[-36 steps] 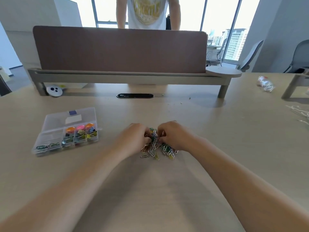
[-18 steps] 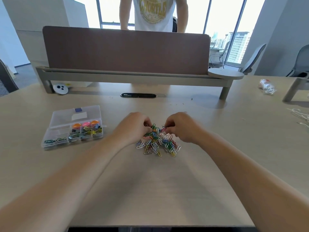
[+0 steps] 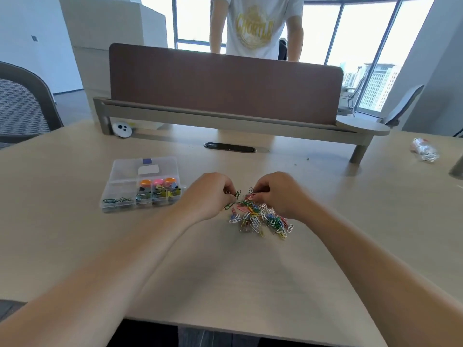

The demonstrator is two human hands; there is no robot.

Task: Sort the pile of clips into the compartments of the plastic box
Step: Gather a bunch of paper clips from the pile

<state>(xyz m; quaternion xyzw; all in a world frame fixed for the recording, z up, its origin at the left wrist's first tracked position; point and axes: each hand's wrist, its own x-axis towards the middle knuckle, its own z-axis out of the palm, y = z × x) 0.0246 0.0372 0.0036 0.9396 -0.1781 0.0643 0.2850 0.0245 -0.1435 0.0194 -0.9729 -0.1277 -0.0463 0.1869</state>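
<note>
Pale desk (image 3: 350,234) holds the clip pile (image 3: 260,219) mid-surface, with the plastic box (image 3: 125,169) toward its left edge. Knuckles up, the left hand (image 3: 208,194) pinches a green clip (image 3: 237,194) in curled fingers. The right hand (image 3: 278,194) fingers clamp on the pile.

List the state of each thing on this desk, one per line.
Plastic box: lid open, laid back; front compartments partly filled.
Pile of clips: loose, tangled on the table.
Left hand: grip pinches green clips.
Right hand: grip pinches clips in the pile.
</note>
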